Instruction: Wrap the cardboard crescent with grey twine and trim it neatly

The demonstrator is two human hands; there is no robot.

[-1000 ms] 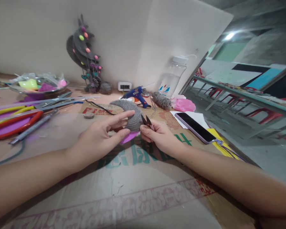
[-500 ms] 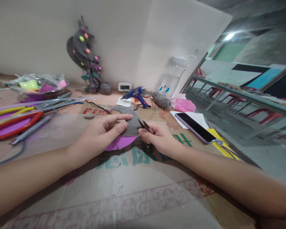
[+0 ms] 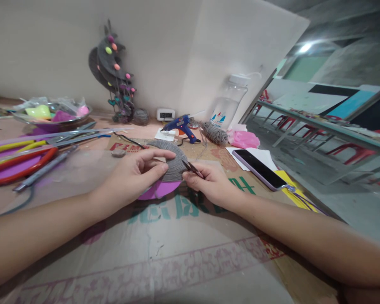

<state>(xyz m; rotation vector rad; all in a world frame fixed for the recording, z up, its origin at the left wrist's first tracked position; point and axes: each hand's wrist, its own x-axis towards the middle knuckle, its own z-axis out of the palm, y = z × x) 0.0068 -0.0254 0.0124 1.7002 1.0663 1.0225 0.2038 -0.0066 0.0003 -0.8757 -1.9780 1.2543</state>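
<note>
A crescent wrapped in grey yarn (image 3: 174, 162), with a purple piece (image 3: 161, 189) at its lower edge, is between the hands above the cardboard. My left hand (image 3: 142, 169) grips the crescent's left side, thumb and index finger over the yarn. In my right hand (image 3: 209, 181) is a small pair of dark scissors (image 3: 192, 168), blades parted and pointing up and left beside the crescent's right edge. The fingers of my right hand are closed round the scissors and hide their handles.
Behind are a blue glue gun (image 3: 182, 126), a yarn skein (image 3: 215, 133), a water bottle (image 3: 228, 101) and a small clock (image 3: 165, 114). A phone (image 3: 259, 169) lies at the right; red-handled pliers (image 3: 47, 162) and a bowl (image 3: 52, 122) are left. A decorated moon (image 3: 109, 67) stands behind.
The crescent and the purple piece have shifted slightly left. The scissors and my right hand have moved slightly left too; both hands keep their hold.
</note>
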